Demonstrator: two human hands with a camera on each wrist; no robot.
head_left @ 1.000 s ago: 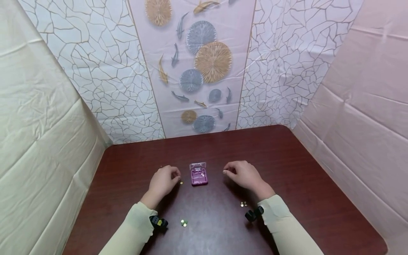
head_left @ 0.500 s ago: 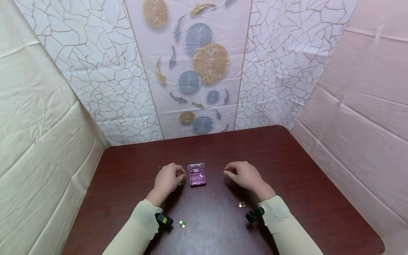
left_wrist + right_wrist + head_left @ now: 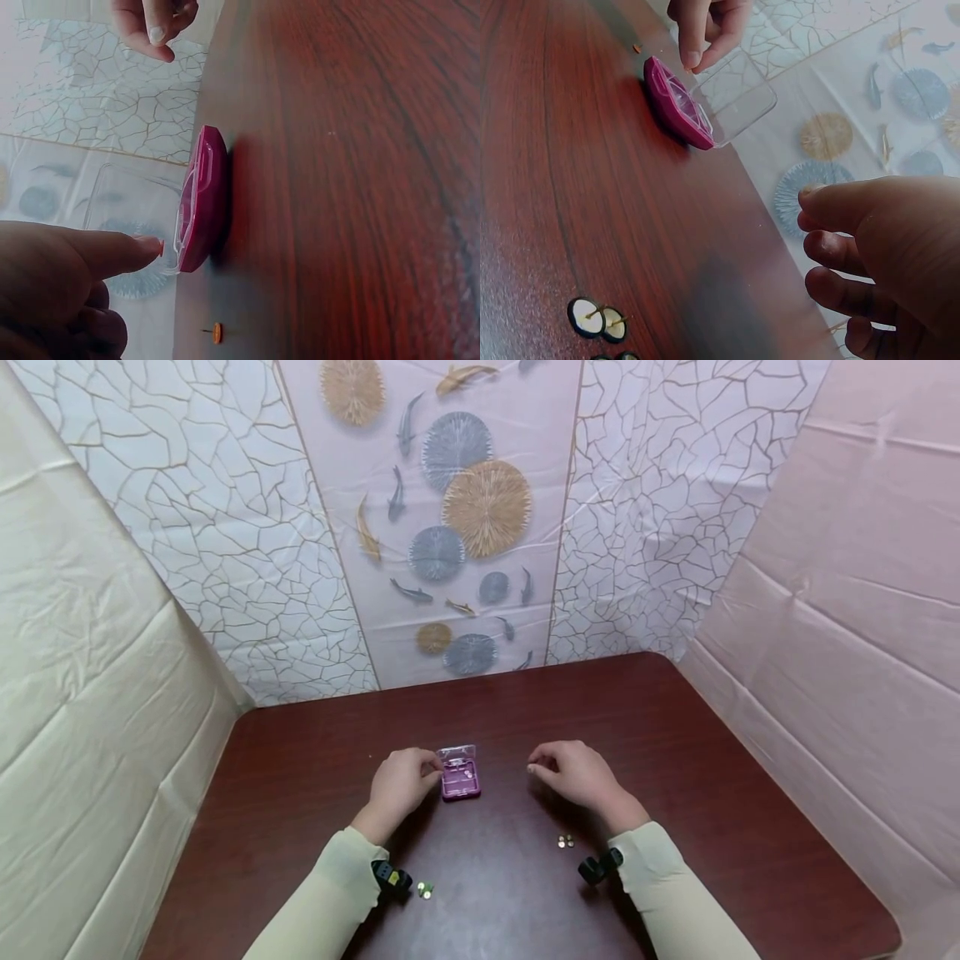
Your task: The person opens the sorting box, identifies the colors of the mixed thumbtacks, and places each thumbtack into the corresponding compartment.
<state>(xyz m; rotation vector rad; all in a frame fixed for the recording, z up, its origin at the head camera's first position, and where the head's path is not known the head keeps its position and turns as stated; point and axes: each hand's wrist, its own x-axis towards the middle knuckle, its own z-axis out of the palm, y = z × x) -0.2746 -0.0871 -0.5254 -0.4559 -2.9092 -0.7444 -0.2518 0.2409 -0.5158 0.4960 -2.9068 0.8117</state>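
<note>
A small magenta box [image 3: 461,792] with compartments stands on the table, its clear lid [image 3: 739,97] raised. Tiny pale bits lie in one compartment. My left hand [image 3: 401,787] is at the box's left edge, thumb and forefinger pinching a tiny orange-red piece. Most of that piece is hidden by the fingertips; it looks like a thumbtack. Another orange thumbtack [image 3: 217,332] lies on the table beside the box, pin showing. To the right of the box, my right hand [image 3: 581,772] is held with loosely curled fingers and nothing in them.
Several black-rimmed thumbtacks [image 3: 586,316] lie near my right wrist. A small group of green thumbtacks [image 3: 425,890] is near my left wrist. The dark red table [image 3: 510,877] is bordered by hanging cloth [image 3: 120,693] at the back and sides.
My left hand has moved right, from the table left of the box to the box's left edge. The right hand stays nearly still. The head view has shifted slightly.
</note>
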